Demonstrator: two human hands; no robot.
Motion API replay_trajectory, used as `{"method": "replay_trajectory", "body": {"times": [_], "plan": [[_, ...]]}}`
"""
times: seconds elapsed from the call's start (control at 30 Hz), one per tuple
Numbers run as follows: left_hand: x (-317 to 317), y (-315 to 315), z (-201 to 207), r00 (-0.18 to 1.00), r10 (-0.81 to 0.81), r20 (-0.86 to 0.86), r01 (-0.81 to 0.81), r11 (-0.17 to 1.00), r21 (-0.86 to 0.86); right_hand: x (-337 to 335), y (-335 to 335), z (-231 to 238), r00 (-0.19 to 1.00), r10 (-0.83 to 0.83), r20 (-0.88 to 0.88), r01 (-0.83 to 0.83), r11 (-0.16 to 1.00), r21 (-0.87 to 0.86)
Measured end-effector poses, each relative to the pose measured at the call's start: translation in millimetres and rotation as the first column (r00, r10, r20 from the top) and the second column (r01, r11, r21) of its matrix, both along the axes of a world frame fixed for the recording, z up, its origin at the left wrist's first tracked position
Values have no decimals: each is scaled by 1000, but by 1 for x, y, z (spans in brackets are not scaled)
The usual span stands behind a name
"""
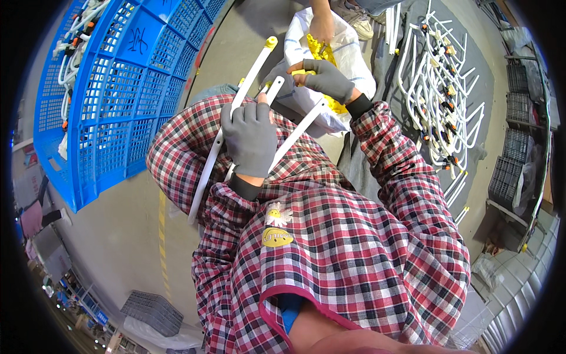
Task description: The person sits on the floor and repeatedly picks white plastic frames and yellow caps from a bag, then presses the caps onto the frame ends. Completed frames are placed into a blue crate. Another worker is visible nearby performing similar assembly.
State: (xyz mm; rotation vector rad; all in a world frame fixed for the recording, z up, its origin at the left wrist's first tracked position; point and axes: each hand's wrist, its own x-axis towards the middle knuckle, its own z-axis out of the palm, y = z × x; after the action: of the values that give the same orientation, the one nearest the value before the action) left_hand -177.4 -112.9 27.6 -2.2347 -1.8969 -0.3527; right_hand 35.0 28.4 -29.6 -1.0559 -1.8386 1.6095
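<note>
My left hand (250,141), in a grey glove with bare fingertips showing, is closed around several white tubes over my lap. The longest white tube (205,177) runs past the hand and bears a yellow end cap (271,42) at its far tip. Another white tube (302,131) slants to the right, with a small hole near its end. My right hand (331,81), gloved alike, pinches a small yellow plastic piece (303,72) beside the far tube ends. Beneath that hand stands a white sack (361,68) holding yellow pieces (321,49).
Another person's hand (322,26) reaches into the sack from the far side. A tall blue plastic crate (112,106) with white tube frames stands at left. Many white tube frames (442,88) lie on a grey sheet at right, before a rack of dark baskets (512,141).
</note>
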Motion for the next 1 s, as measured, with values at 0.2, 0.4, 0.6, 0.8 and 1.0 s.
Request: {"method": "replay_trajectory", "body": {"times": [0.2, 0.4, 0.6, 0.8, 1.0], "plan": [[3, 1, -2, 1000, -4, 6, 4, 999, 46, -29, 10, 33, 874, 106, 475, -344, 825, 449], [2, 1, -5, 1000, 2, 11, -2, 999, 32, -26, 18, 59, 780, 83, 620, -545, 578, 607], [5, -1, -3, 1000, -13, 15, 12, 999, 43, -34, 35, 73, 699, 240, 674, -702, 408, 583], [5, 2, -10, 999, -24, 21, 22, 992, 120, -26, 36, 69, 822, 400, 405, -569, 567, 596], [13, 4, 5, 992, -13, 125, 7, 999, 44, -18, 60, 20, 965, 133, 224, -100, 983, -154]]}}
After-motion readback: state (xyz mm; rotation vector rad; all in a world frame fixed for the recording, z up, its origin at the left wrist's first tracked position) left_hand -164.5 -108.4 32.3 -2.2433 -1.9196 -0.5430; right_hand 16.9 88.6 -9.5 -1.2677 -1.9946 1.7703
